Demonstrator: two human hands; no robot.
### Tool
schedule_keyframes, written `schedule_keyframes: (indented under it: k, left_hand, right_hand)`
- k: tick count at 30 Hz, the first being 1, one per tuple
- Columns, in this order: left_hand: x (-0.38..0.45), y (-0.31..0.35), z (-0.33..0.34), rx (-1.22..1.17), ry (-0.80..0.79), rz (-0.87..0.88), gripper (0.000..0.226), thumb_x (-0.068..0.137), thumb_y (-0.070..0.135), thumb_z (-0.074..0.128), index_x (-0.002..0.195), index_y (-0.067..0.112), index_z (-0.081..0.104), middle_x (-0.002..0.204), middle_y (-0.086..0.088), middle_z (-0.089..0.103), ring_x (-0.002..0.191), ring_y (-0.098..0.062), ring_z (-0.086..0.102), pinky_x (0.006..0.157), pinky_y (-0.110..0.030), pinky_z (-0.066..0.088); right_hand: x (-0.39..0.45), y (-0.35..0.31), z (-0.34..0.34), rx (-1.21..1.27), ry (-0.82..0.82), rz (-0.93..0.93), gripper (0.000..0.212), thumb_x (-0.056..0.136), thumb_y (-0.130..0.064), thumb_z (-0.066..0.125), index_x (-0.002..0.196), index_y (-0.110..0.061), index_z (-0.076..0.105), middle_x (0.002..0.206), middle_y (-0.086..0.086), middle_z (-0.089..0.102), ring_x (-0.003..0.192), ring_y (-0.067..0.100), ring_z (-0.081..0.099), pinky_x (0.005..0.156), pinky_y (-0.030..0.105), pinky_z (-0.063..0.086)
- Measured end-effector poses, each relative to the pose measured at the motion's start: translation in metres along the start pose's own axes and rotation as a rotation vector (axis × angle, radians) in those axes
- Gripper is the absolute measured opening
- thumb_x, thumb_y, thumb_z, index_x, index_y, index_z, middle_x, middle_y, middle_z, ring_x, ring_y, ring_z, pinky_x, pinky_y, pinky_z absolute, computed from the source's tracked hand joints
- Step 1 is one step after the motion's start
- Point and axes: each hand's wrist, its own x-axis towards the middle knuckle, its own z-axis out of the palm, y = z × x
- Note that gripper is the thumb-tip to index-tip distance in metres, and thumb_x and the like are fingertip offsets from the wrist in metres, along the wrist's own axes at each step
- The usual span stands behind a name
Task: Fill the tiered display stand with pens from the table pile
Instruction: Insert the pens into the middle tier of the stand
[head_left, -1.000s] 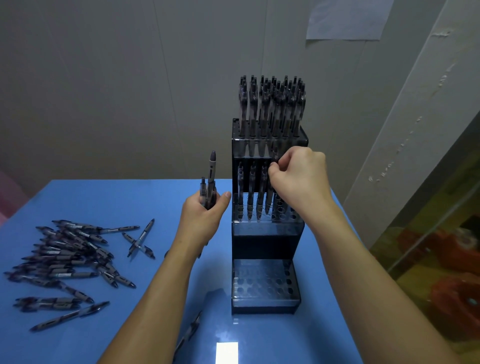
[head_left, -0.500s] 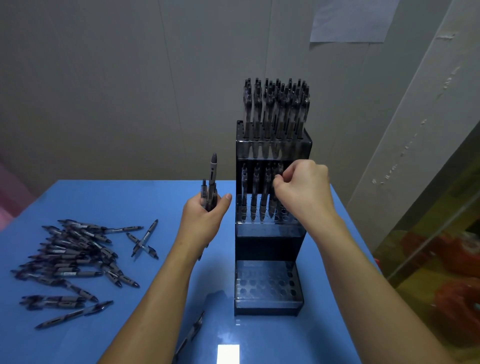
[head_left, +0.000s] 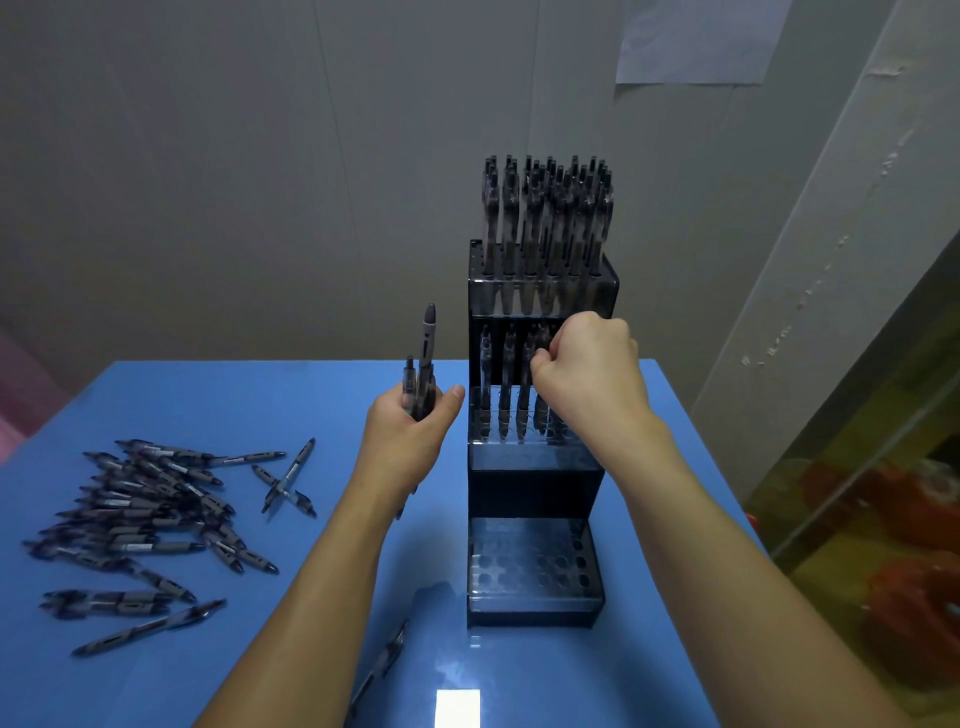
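My right hand (head_left: 587, 371) pinches a pen (head_left: 542, 384) at the stand's (head_left: 535, 467) middle tier; my left hand (head_left: 413, 434) grips spare pens (head_left: 423, 364) beside it. The pile (head_left: 145, 514) lies on the counter (head_left: 260, 405).

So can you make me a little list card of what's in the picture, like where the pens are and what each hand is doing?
Stand: black tiered display stand on the blue table
Top tier: packed with upright pens
Middle tier: a few pens along its left side
Bottom tier: holes with no pens
Left hand: grips a small bunch of pens
Right hand: pinches a pen at the middle tier
Pile: loose pens lying at the table's left
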Motion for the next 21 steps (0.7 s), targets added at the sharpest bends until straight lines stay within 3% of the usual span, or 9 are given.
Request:
schedule_keyframes:
  k: [2, 9, 13, 17, 21]
  left_hand:
    - [0.000, 0.001, 0.000, 0.000, 0.002, 0.002, 0.035, 0.096, 0.040, 0.068, 0.079, 0.013, 0.055, 0.059, -0.003, 0.042, 0.048, -0.015, 0.036, 0.047, -0.030, 0.038]
    - [-0.004, 0.005, -0.001, -0.004, -0.001, 0.002, 0.035, 0.097, 0.040, 0.067, 0.083, 0.009, 0.058, 0.061, -0.007, 0.045, 0.051, -0.018, 0.039, 0.049, -0.031, 0.040]
    - [-0.005, 0.006, 0.000, -0.004, 0.004, 0.007, 0.034, 0.097, 0.039, 0.067, 0.079, 0.012, 0.057, 0.058, -0.003, 0.044, 0.048, -0.015, 0.038, 0.047, -0.029, 0.040]
    - [-0.008, 0.006, 0.001, -0.006, 0.010, -0.005, 0.035, 0.096, 0.040, 0.068, 0.079, 0.012, 0.056, 0.057, -0.003, 0.044, 0.048, -0.016, 0.038, 0.048, -0.030, 0.040]
    - [-0.014, 0.005, 0.002, -0.007, 0.022, -0.025, 0.034, 0.096, 0.041, 0.069, 0.079, 0.014, 0.056, 0.058, -0.003, 0.042, 0.049, -0.016, 0.036, 0.047, -0.030, 0.037]
  right_hand:
    - [0.001, 0.000, 0.002, -0.002, 0.000, 0.015, 0.042, 0.095, -0.008, 0.057, 0.057, -0.009, 0.039, 0.056, 0.006, 0.043, 0.054, 0.021, 0.045, 0.047, 0.025, 0.033]
    - [-0.002, 0.008, 0.005, 0.051, 0.024, 0.052, 0.043, 0.096, -0.012, 0.058, 0.057, -0.007, 0.041, 0.053, 0.003, 0.040, 0.046, 0.019, 0.042, 0.046, 0.023, 0.035]
    - [-0.001, 0.011, 0.003, 0.091, 0.008, 0.031, 0.032, 0.097, -0.017, 0.061, 0.072, 0.004, 0.062, 0.068, 0.011, 0.062, 0.063, 0.026, 0.061, 0.063, 0.035, 0.058]
    - [-0.004, 0.015, 0.005, 0.120, -0.033, 0.024, 0.026, 0.095, -0.015, 0.063, 0.082, 0.008, 0.067, 0.082, 0.020, 0.070, 0.076, 0.034, 0.068, 0.071, 0.045, 0.062]
    - [-0.003, 0.018, 0.009, 0.122, -0.042, 0.047, 0.035, 0.093, -0.013, 0.062, 0.064, 0.004, 0.054, 0.064, 0.013, 0.059, 0.062, 0.031, 0.062, 0.062, 0.041, 0.059]
